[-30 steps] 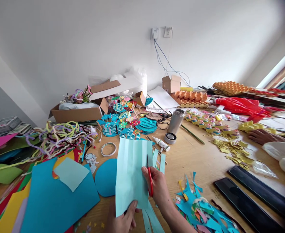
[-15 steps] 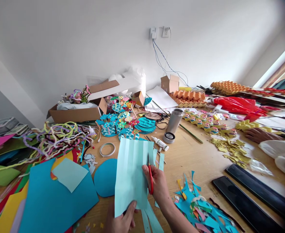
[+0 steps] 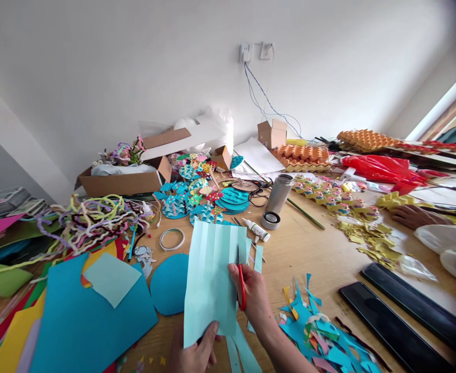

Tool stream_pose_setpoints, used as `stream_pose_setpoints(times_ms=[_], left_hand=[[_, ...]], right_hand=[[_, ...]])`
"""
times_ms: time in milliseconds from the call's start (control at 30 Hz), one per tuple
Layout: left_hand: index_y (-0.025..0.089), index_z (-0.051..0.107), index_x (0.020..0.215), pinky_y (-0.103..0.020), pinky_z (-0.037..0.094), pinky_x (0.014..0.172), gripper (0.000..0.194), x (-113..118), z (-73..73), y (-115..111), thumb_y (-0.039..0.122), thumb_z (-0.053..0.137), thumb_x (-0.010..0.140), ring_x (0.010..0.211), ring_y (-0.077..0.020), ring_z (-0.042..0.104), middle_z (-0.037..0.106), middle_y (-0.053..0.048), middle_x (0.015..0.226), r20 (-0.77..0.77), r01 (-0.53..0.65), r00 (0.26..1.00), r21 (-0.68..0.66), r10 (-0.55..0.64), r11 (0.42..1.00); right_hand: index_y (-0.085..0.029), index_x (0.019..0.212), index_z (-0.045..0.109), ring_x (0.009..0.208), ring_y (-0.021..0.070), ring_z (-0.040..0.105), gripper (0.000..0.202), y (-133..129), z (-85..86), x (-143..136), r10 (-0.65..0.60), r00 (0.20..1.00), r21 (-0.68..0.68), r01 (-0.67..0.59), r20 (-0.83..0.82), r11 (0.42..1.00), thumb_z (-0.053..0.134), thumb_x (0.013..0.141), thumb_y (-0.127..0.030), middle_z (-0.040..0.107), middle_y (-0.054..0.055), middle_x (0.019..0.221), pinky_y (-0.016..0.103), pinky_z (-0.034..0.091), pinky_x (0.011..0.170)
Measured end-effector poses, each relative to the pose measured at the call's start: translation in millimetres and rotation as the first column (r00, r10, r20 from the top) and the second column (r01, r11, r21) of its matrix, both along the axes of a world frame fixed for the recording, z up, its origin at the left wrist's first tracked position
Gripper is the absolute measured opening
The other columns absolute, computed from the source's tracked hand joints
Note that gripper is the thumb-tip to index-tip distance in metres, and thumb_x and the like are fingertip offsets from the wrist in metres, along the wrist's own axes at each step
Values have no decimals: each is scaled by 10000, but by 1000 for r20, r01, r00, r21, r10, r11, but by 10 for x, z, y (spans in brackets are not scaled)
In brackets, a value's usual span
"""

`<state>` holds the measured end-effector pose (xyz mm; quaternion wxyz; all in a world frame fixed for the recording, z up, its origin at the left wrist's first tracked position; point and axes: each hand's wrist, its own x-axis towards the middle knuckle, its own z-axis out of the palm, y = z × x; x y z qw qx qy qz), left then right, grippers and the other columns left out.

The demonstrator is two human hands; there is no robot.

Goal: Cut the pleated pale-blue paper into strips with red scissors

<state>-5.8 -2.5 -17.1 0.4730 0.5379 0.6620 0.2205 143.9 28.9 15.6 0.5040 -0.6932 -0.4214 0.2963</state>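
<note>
My left hand [image 3: 199,349] pinches the lower edge of a pale turquoise sheet of paper [image 3: 212,280] with lengthwise creases. The sheet is held up, tilted, over the table. In my right hand [image 3: 253,290] are red-handled scissors [image 3: 240,282], their blades at the sheet's right side near the top. Cut strips of the same paper [image 3: 245,355] hang or lie under the sheet's lower right, and another strip [image 3: 258,259] lies beyond my right hand. A blue paper circle [image 3: 168,285] lies left of the sheet, partly hidden by it.
Blue card [image 3: 96,331] with a pale paper piece on it lies at left. Paper scraps [image 3: 328,336] and a black phone [image 3: 391,326] are at right. A glue bottle [image 3: 256,229] and metal flask [image 3: 279,192] stand beyond. Another person's hand [image 3: 420,216] rests far right.
Almost nothing differs. The scissors and my right hand have shifted very slightly at the sheet's right side; my left hand keeps its hold.
</note>
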Motion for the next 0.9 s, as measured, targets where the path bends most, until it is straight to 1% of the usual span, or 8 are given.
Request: stream_pose_setpoints(times_ms=[233, 400, 600, 800, 900], left_hand=[[214, 589, 394, -220, 441, 401, 507, 2, 24, 3, 671, 506, 598, 368, -150, 536, 569, -30, 373, -9, 10, 1000, 4, -10, 1000], [220, 610, 414, -213, 438, 398, 483, -3, 37, 0, 649, 514, 613, 359, -147, 539, 554, -18, 353, -41, 23, 999, 36, -22, 999], [226, 561, 367, -216, 446, 403, 485, -2, 62, -1, 632, 511, 629, 360, -146, 535, 558, -17, 355, -47, 41, 998, 49, -38, 998], [230, 611, 441, -218, 433, 372, 448, 9, 43, -4, 630, 517, 621, 345, -145, 524, 534, -1, 340, -31, 14, 999, 18, -13, 1000], [232, 609, 450, -219, 426, 366, 447, 13, 27, -4, 637, 519, 615, 350, -147, 524, 531, 2, 338, -13, 5, 1000, 4, -5, 1000]], right_hand=[[-202, 510, 287, 499, 90, 227, 472, 9, -8, 14, -6, 1000, -5, 6, 21, 1000, 457, 751, -570, 236, -58, 517, 205, 193, 434], [-201, 511, 296, 492, 88, 226, 462, 1, -5, 3, -9, 1000, 2, 9, -15, 1000, 467, 752, -557, 242, -59, 513, 204, 195, 426], [-203, 508, 287, 489, 87, 225, 459, -8, 7, -8, -17, 999, 9, 17, -32, 1000, 480, 750, -541, 240, -60, 511, 206, 196, 421], [-209, 501, 292, 482, 94, 232, 453, -4, 7, -6, -21, 999, 0, 21, -28, 1000, 475, 744, -544, 243, -56, 506, 218, 201, 420], [-212, 501, 284, 481, 96, 232, 454, -8, 6, -7, -19, 999, -2, 19, -30, 1000, 470, 744, -546, 238, -55, 506, 220, 203, 419]])
